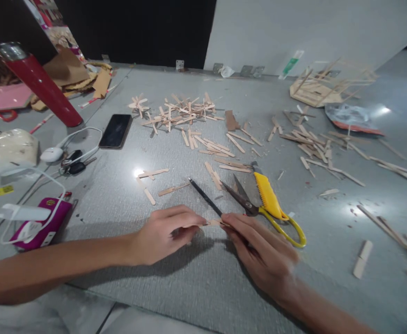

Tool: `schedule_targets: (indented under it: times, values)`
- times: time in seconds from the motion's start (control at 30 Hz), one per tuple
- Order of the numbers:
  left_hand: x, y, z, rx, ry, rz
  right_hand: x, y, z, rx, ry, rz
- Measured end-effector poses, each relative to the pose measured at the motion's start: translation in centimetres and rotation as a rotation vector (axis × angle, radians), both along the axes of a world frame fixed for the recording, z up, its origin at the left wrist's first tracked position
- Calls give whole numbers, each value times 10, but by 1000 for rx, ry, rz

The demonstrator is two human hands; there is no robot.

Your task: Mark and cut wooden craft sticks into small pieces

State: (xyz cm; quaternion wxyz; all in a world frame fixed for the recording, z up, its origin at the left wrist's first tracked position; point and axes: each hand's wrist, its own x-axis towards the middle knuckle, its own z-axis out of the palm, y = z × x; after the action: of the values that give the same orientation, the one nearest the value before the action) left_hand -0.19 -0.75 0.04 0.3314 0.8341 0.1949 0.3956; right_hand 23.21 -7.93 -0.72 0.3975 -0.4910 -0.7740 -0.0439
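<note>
Over the table [175,287], left hand [170,234] and right hand [262,246] pinched nearly closed, parted scissors [254,209] just beyond the right, short wooden stick [213,222] gripped between both: I'd watch uneven finger pressure snapping it, forward slip meeting blades.

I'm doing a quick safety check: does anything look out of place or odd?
The scissors lie open beside the right hand, which looks careless for a sharp tool. Wooden sticks lie scattered in untidy heaps. Nothing else stands out.
</note>
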Motion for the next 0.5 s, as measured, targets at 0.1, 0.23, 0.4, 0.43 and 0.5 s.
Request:
schedule_targets:
  times: [0.1,0.23,0.4,0.43,0.5]
  values:
    - [-1,0,1,28,33,-45,0,0,1,-5,2,15]
    - [-2,0,3,-168,133,47,0,1,1,-8,-1,24]
    - [1,10,8,-662,342,23,1,5,0,-25,-160,0]
    - [1,12,9,-737,358,9,0,6,0,-34,-222,-15]
    - [0,17,11,-882,348,-14,-2,6,1,-57,-339,4]
